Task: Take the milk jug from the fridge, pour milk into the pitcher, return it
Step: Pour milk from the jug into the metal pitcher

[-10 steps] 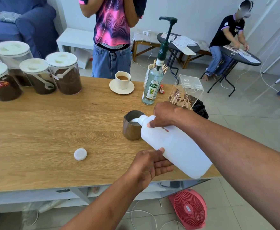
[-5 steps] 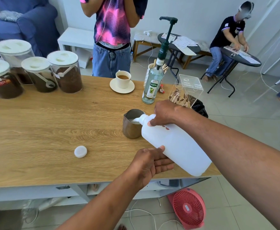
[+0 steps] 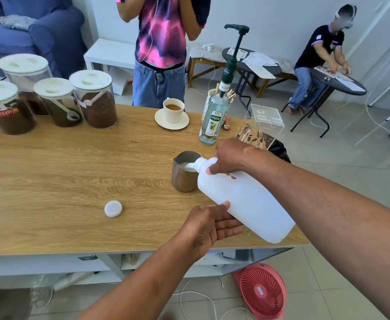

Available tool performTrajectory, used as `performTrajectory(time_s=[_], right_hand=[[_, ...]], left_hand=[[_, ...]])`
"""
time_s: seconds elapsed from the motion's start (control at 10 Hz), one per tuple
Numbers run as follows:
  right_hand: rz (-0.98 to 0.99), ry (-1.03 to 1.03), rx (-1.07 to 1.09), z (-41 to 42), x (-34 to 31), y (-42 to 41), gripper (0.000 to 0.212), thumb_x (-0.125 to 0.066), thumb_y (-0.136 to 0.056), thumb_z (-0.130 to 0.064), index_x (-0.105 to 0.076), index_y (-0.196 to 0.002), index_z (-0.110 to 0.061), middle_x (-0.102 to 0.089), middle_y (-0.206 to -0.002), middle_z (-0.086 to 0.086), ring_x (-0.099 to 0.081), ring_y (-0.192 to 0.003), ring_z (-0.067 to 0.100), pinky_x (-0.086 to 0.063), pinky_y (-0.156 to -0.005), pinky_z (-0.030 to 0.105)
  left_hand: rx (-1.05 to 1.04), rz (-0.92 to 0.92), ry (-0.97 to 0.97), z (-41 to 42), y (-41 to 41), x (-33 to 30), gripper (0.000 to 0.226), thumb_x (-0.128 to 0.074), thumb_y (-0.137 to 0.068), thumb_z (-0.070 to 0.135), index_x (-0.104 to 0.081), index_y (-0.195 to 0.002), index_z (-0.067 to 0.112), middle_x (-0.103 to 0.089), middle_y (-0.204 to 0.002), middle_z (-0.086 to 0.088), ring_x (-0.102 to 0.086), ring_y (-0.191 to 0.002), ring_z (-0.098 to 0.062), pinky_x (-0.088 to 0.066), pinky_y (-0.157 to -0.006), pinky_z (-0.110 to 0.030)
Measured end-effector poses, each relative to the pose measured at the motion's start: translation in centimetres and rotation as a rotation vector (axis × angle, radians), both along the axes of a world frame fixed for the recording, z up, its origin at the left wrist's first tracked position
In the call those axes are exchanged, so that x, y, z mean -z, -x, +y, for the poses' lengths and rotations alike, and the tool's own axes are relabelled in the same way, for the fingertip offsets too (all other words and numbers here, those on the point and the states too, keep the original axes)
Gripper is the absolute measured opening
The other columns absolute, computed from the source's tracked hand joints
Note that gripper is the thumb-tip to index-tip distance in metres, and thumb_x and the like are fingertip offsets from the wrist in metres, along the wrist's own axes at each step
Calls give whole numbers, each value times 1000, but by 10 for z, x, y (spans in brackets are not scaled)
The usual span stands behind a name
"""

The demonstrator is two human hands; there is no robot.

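Note:
A white plastic milk jug (image 3: 247, 199) is tilted steeply, its open neck over the rim of a steel pitcher (image 3: 184, 176) on the wooden table (image 3: 73, 172). Milk runs from the neck, and white milk shows inside the pitcher. My right hand (image 3: 229, 155) grips the jug near its neck from above. My left hand (image 3: 210, 224) supports the jug's underside with straight fingers and the thumb against its side. The jug's white cap (image 3: 113, 209) lies on the table to the left.
Several lidded coffee canisters (image 3: 92, 100) stand at the back left. A cup on a saucer (image 3: 172, 112), a syrup bottle with a pump (image 3: 213, 118) and a clear acrylic box (image 3: 259, 125) stand behind the pitcher. A person (image 3: 161, 51) stands across the table. A red fan (image 3: 262, 292) lies on the floor.
Both hands and the jug keep the same pouring pose. The view has shifted slightly, and the milk level in the pitcher appears a little higher.

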State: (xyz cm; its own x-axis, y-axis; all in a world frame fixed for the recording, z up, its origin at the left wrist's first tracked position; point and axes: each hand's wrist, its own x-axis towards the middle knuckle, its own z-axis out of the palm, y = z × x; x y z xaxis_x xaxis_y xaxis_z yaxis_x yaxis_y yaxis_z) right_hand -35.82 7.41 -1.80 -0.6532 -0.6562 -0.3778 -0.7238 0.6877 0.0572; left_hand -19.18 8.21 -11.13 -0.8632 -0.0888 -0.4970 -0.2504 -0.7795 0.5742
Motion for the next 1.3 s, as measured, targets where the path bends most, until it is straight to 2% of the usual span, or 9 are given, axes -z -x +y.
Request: performTrajectory(time_s=[0.1,0.2,0.4,0.5,0.7,1.3], right_hand=[[0,-1,-7,-1,1,0,43,-77,-86,-50,-54,-78,-14,-54,-72,-3,-49,-64,11,-34,-51,27],[0,-6,-8,-1,1,0,45,-77,-86,-50,-52,-73,-16,-53,-71,-3,-49,-63,11,-34,-51,27],[8,-15,-7,-3,1,-1,45,-77,-85,-52,-53,-80,-15,-53,-73,-2,-48,-64,11,-34,-52,28],[16,-25,-10,-3,0,-2,47,-77,-85,-51,-50,-70,-16,-54,-71,-2,-50,-64,12,-34,-52,28],[19,-35,-11,-4,-3,-2,48,-77,-86,-50,-48,-66,-17,-55,-70,-2,-51,-63,13,-34,-52,28],[10,-41,-2,-6,-2,1,46,-77,-86,-49,-50,-67,-17,-57,-71,-2,-52,-65,13,-35,-53,28]], left_hand=[[1,-3,-2,0,0,0,32,-59,-102,13,-57,-124,-9,-72,-116,-31,-74,-105,-42,-60,-93,-50],[1,-2,-4,0,0,1,32,-59,-102,13,-57,-125,-9,-72,-117,-31,-74,-105,-42,-60,-92,-50],[9,-1,-4,-2,-2,1,34,-60,-101,14,-56,-127,-9,-73,-115,-30,-74,-106,-41,-61,-92,-49],[12,2,-3,-2,-3,0,35,-60,-102,14,-57,-126,-10,-73,-115,-30,-74,-106,-41,-61,-91,-48],[16,10,-4,-3,-3,0,36,-59,-102,15,-57,-127,-11,-72,-115,-31,-74,-106,-41,-61,-92,-49],[22,10,-17,-4,0,0,35,-59,-102,15,-58,-127,-9,-73,-116,-30,-74,-107,-41,-60,-93,-49]])
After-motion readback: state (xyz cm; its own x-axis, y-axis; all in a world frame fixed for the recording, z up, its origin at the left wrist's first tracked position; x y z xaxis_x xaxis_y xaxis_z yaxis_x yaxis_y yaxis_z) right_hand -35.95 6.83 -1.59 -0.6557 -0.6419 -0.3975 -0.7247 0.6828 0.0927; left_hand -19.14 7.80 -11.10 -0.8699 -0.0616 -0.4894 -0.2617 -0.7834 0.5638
